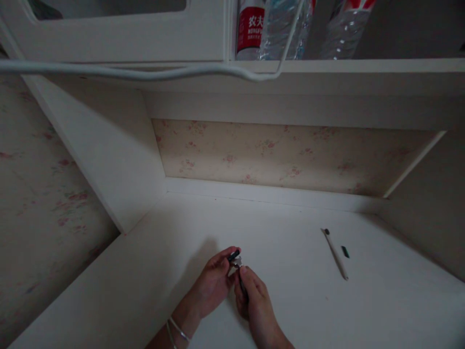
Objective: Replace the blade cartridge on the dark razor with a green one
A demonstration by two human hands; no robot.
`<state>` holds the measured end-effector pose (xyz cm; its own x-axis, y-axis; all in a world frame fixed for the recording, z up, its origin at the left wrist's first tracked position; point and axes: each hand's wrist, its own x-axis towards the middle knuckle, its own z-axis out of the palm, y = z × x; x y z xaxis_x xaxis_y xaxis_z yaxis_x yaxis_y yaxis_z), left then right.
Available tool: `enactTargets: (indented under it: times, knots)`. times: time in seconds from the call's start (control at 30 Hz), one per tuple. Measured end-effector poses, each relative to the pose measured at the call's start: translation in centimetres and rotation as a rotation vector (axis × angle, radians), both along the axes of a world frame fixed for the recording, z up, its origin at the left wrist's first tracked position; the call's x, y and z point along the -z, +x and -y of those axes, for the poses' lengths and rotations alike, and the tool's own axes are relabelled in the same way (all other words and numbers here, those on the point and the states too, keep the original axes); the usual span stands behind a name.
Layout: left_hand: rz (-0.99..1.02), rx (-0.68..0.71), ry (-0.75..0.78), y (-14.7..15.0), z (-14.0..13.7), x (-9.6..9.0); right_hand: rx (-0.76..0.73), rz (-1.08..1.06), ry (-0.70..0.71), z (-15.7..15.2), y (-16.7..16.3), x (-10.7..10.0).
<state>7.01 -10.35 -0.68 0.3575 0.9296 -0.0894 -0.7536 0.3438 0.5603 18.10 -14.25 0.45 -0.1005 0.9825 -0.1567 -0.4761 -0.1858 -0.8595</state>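
Observation:
Over the white desktop, my two hands meet in the lower middle. My left hand (217, 278) is closed, pinching a small black piece (233, 255) between thumb and fingers. Wrapped round the dark handle of a slim tool with a silvery metal head (238, 262) is my right hand (253, 296). That metal head sits right at the black piece and appears to touch it. The tool's exact kind is too small and dim to make out, and my right fingers hide most of its handle.
To the right on the desktop (283, 232) lie a thin whitish stick with a dark end (337, 257) and a small dark green piece (345, 251). Overhead, a shelf (363, 65) holds several water bottles (250, 29). A white cable (145, 74) crosses in front of it. Side panels (105, 145) flank the desk.

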Motion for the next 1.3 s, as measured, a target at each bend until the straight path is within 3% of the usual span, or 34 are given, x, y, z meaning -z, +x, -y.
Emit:
enactTargets:
  times: [1.0,1.3]
  knots:
    - [0.003,0.101,0.141,-1.0,0.0,0.1,-0.037,0.053,0.015,0.1,0.1,-0.8]
    - [-0.014,0.099,0.155,-1.0,0.0,1.1,-0.050,0.019,0.017,0.2,0.0,-0.9]
